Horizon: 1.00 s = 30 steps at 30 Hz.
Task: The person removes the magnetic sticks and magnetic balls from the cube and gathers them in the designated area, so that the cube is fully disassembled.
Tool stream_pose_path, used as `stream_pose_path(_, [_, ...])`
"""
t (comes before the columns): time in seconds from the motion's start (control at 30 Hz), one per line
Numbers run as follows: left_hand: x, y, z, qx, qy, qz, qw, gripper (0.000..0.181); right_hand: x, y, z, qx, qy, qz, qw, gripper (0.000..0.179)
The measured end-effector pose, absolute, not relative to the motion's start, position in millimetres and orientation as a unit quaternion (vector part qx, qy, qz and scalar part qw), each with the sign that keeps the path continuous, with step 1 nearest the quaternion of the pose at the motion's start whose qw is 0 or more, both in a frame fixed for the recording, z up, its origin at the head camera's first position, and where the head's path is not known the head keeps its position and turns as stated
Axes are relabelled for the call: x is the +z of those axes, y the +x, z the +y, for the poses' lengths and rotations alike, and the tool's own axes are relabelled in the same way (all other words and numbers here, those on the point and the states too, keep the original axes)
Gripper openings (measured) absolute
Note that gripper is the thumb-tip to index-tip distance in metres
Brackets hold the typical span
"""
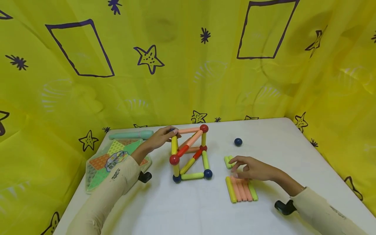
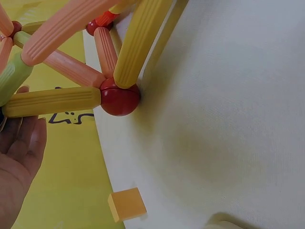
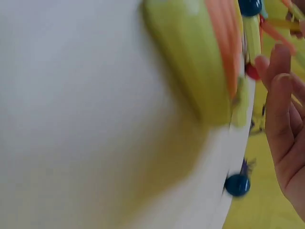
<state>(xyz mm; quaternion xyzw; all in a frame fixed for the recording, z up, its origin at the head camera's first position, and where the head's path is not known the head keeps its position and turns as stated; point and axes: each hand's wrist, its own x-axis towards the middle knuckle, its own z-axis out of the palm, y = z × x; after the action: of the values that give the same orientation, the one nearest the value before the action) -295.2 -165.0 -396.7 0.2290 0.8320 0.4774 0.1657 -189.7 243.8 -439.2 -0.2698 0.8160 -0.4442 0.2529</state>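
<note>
A cube-like frame of plastic sticks and balls stands mid-table, with red balls [image 1: 174,159] and dark blue balls [image 1: 208,174] at its corners. My left hand [image 1: 161,136] grips its upper back-left corner, fingers round a dark blue ball [image 1: 172,130] that they mostly cover. In the left wrist view a yellow stick [image 2: 57,101] runs from that corner to a red ball [image 2: 120,98]. Loosely bent and holding nothing, my right hand [image 1: 253,168] hovers over a row of loose sticks [image 1: 239,191]. Its fingertips are close to two short green sticks [image 1: 227,162].
Behind the right hand lies a loose dark blue ball [image 1: 238,142]. A clear case with a coloured board [image 1: 117,160] is at the left, a mint-green tube [image 1: 131,134] behind it. Yellow patterned cloth [image 1: 182,91] hangs round the white table [image 1: 176,209].
</note>
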Motion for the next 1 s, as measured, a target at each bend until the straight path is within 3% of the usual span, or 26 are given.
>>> stream_pose_path(0.3, [-397.6,-296.5,-161.9,0.481,0.227,0.830,0.170,0.043,-443.9,-206.0,181.6,-0.434,-0.246,0.803,0.326,0.058])
stream_pose_path(0.57, [-395.7,-294.5,-163.6,0.486,0.213,0.831,0.164,0.043,-445.4,-205.8,166.3,-0.434,-0.257,0.797,0.333,0.053])
stream_pose_path(0.7, [-395.8,-294.4,-163.4,0.489,0.214,0.829,0.166,0.042,-440.3,-212.3,168.1,-0.429,-0.286,0.806,0.291,0.045])
stream_pose_path(0.87, [-398.2,-296.3,-164.4,0.488,0.213,0.831,0.160,0.041,-414.0,-223.3,154.2,-0.474,-0.328,0.797,0.177,0.030])
stream_pose_path(1.0, [-399.8,-296.0,-163.5,0.492,0.210,0.830,0.158,0.043,-394.3,-231.6,131.1,-0.484,-0.333,0.800,0.121,0.035])
